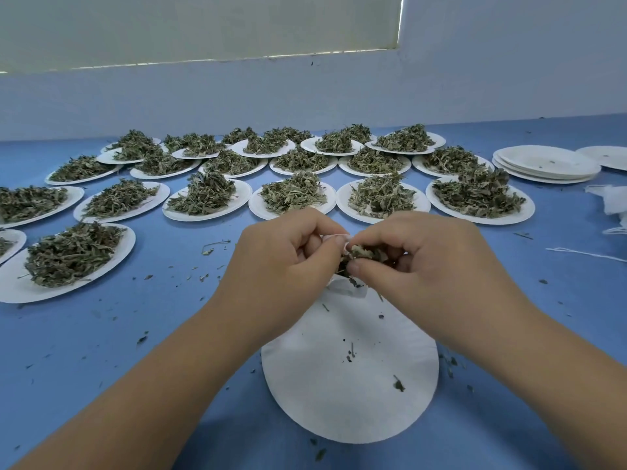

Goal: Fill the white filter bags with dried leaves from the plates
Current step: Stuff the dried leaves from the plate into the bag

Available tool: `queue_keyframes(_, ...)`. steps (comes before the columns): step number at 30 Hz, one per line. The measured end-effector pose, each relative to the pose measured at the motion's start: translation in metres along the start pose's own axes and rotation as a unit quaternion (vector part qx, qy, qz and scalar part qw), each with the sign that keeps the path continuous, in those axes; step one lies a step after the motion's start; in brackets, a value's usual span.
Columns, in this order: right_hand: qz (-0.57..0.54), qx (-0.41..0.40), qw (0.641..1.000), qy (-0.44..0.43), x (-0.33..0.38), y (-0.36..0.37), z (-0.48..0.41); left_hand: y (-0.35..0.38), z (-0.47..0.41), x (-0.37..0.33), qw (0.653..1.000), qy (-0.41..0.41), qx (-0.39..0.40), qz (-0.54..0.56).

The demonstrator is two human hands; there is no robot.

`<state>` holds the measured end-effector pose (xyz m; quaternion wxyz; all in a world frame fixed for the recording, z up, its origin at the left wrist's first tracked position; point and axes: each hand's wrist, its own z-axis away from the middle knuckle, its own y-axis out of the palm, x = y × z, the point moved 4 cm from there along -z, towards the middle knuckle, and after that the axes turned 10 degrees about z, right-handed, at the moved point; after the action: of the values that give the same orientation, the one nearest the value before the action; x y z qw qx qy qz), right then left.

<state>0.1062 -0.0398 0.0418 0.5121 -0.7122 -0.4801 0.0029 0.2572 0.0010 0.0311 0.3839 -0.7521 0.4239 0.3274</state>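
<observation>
Left hand: my left hand (288, 252) is curled tight, with the fingers and thumb pinching the top edge of the filter bag (351, 291).
Right hand: my right hand (417, 256) is closed round a clump of dried leaves (364, 254), with the thumb underneath and the fingertips on top, right at the mouth of the bag.
Filter bag: it is held up between both hands, just above the empty plate (339, 401). Only a white strip shows under my fingers and a corner above them; my hands hide the rest.
Empty plate: it lies flat on the counter (101, 351) straight in front of me, with a few leaf bits on it.
Full plates: rows of plates (203, 217), each heaped with leaves, spread across the counter beyond my hands, and one more sits near my left forearm.
Stack: bare plates (549, 164) are piled at the far right, with another lone one behind them.
Spare bags: a crumpled white heap (607, 205) lies at the right edge, with a loose string (587, 254) just in front of it.
Crumbs: small leaf flakes are scattered over the blue counter around the empty plate.
</observation>
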Motion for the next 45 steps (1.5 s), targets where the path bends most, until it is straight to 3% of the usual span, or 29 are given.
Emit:
queue_keyframes(4,0.014,-0.02,1.0,0.019,0.001,0.001,0.002,0.003,0.0,-0.001,1.0,-0.001,0.002,-0.001)
queue_keyframes(10,0.14,0.024,0.99,-0.006,0.007,0.003,0.002,0.005,0.002,-0.002,1.0,0.003,0.01,-0.02)
queue_keyframes(14,0.109,0.053,0.992,-0.027,0.01,0.002,0.006,0.003,0.001,-0.003,1.0,0.0,0.002,-0.01)
queue_keyframes(19,0.12,-0.007,0.992,-0.031,0.012,-0.001,0.007,0.003,0.001,-0.005,1.0,-0.003,-0.004,-0.006)
queue_keyframes(22,0.155,0.034,0.987,-0.037,0.011,0.005,0.005,0.006,0.002,-0.006,1.0,-0.003,0.004,-0.009)
queue_keyframes(28,-0.005,-0.012,0.999,-0.033,0.01,-0.005,0.006,0.0,0.002,-0.006,1.0,-0.003,-0.017,0.001)
queue_keyframes(31,0.049,-0.045,0.996,-0.064,0.011,-0.004,0.004,0.003,0.002,-0.005,1.0,-0.014,-0.006,0.01)
queue_keyframes(35,0.089,-0.025,0.993,-0.07,0.011,0.002,0.002,0.005,0.003,-0.005,1.0,-0.015,-0.001,0.001)
queue_keyframes(41,-0.065,-0.021,0.996,-0.054,0.011,-0.013,0.003,-0.001,-0.001,-0.006,0.999,-0.022,-0.018,0.019)
queue_keyframes(45,-0.102,-0.048,0.993,-0.016,0.004,-0.021,0.001,-0.007,-0.003,-0.002,0.997,-0.031,-0.049,0.043)
